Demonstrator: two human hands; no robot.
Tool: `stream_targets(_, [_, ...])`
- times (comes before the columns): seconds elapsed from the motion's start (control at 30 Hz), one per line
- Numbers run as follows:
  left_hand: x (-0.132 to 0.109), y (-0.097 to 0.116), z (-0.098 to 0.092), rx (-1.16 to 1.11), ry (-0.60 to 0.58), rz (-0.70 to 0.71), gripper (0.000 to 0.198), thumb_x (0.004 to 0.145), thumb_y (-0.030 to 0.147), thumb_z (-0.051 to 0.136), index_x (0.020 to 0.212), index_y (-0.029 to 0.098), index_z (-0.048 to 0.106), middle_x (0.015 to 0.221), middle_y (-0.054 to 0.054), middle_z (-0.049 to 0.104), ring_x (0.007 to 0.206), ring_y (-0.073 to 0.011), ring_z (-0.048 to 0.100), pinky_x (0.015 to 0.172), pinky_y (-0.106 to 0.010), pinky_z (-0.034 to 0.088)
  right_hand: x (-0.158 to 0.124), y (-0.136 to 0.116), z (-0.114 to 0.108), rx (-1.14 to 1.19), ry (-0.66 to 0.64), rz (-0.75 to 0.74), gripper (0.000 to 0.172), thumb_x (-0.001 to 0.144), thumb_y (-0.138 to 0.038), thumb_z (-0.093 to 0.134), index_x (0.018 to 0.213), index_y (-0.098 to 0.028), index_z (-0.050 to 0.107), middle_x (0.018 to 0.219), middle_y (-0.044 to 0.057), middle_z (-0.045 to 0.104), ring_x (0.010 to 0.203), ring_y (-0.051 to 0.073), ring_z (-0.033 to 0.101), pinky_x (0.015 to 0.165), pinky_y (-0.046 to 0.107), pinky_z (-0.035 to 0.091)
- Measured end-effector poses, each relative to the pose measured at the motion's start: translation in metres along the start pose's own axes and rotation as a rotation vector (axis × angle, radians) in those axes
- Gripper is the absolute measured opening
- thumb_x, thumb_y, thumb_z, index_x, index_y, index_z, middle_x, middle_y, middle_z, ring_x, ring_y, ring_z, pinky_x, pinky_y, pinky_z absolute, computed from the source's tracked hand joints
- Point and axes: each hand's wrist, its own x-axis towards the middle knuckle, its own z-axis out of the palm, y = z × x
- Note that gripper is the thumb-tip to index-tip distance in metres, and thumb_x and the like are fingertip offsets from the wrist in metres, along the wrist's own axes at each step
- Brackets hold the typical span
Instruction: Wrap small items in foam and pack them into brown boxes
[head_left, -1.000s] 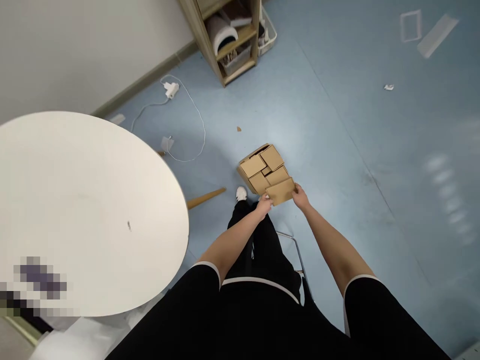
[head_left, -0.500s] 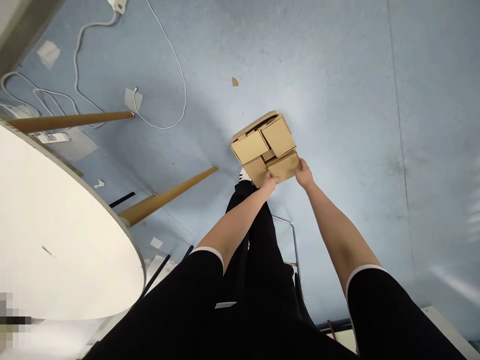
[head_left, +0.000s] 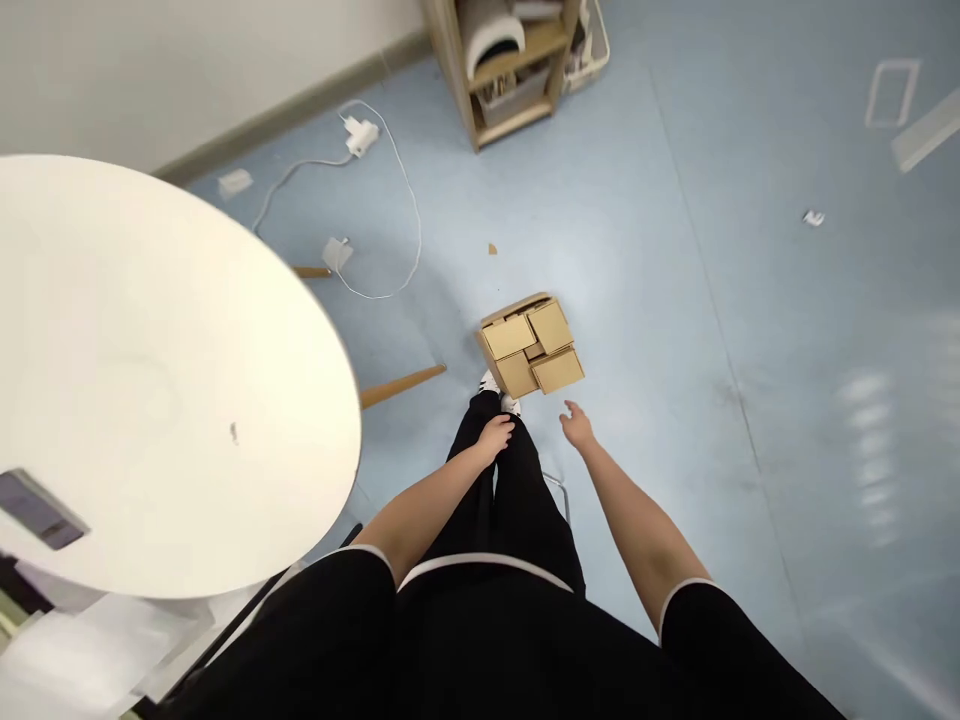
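A brown cardboard box [head_left: 556,370] rests on the floor just beyond my white shoes [head_left: 489,383]. Its top shows brown panels set like a pinwheel around a small gap. My left hand [head_left: 496,437] hovers over my dark trousers, apart from the box, with loosely bent fingers and nothing held. To the box's lower right, my right hand [head_left: 576,426] is also off it, thumb and fingers spread and holding nothing.
A round white table [head_left: 180,380] fills the left side, with a phone [head_left: 41,508] on it. Beyond lie a white cable [head_left: 418,215] and a power adapter [head_left: 361,136]. A wooden shelf [head_left: 517,70] stands at the back. A brown scrap [head_left: 492,249] lies on the floor.
Both hands have let go of the cardboard box and drawn back toward my body. The view has risen and shifted, bringing the shelf and more of the table into sight.
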Motion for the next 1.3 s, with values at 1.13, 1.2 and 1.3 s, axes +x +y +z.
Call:
stream_targets(1.13, [-0.094, -0.18, -0.128, -0.566, 0.17, -0.12, 0.029, 0.091, 0.032, 0.072, 0.12, 0.027, 0.072, 0.124, -0.011, 0.073, 0.102, -0.0248, 0.075, 0.086, -0.038, 0.062, 0.157, 0.036, 0.07, 0.744, 0.137, 0.209, 0.048, 0.108, -0.049, 0.033, 0.154, -0.036, 0.038, 0.156, 0.012, 0.046, 0.122, 0.02, 0.063, 0.098, 0.051, 0.058])
stream_targets(1.2, [-0.093, -0.179, -0.126, -0.556, 0.162, -0.116, 0.03, 0.09, 0.033, 0.073, 0.12, 0.028, 0.072, 0.124, -0.01, 0.073, 0.103, -0.0253, 0.074, 0.086, -0.039, 0.062, 0.16, 0.033, 0.072, 0.748, 0.148, 0.235, 0.046, 0.108, -0.046, 0.036, 0.153, -0.038, 0.038, 0.155, 0.01, 0.047, 0.119, 0.019, 0.064, 0.096, 0.05, 0.059])
stream_targets(1.3, [-0.093, -0.18, -0.124, -0.547, 0.155, -0.111, 0.031, 0.089, 0.034, 0.075, 0.119, 0.028, 0.073, 0.123, -0.01, 0.073, 0.102, -0.0258, 0.074, 0.087, -0.04, 0.062, 0.163, 0.029, 0.069, 0.727, 0.144, 0.273, 0.047, 0.107, -0.044, 0.035, 0.154, -0.039, 0.036, 0.156, 0.01, 0.046, 0.118, 0.018, 0.064, 0.095, 0.049, 0.06])
